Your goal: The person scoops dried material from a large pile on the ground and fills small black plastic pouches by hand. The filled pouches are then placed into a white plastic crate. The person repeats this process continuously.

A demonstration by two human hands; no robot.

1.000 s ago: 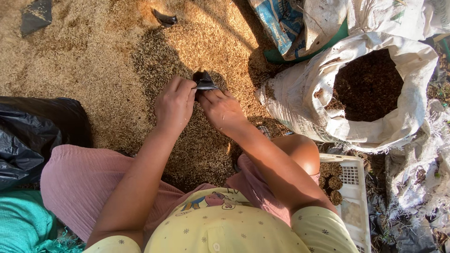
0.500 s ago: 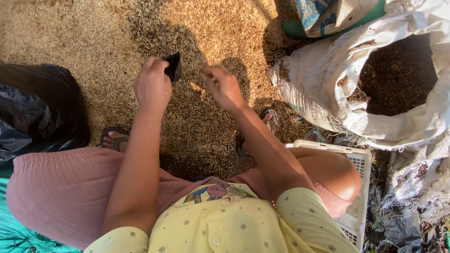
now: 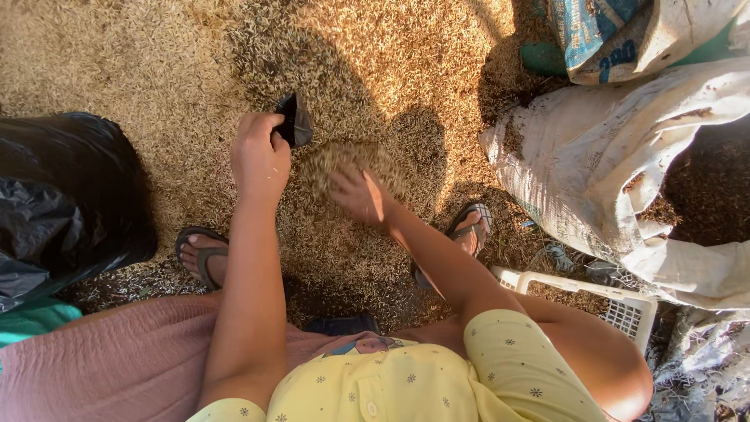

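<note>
My left hand (image 3: 259, 160) pinches a small black plastic pouch (image 3: 294, 121) at its rim, mouth held apart, at twelve o'clock above my knees. My right hand (image 3: 361, 195), at two o'clock from the left, cups a loose heap of golden rice husk (image 3: 344, 160), its grip curled under the load. Husk ground (image 3: 117, 62) spreads all round; a white woven sack of dark compost (image 3: 609, 180) stands at three o'clock, a black plastic bag (image 3: 62, 195) at nine. Filling appears under way; the next move calls for tipping husk squarely into the pouch mouth.
</note>
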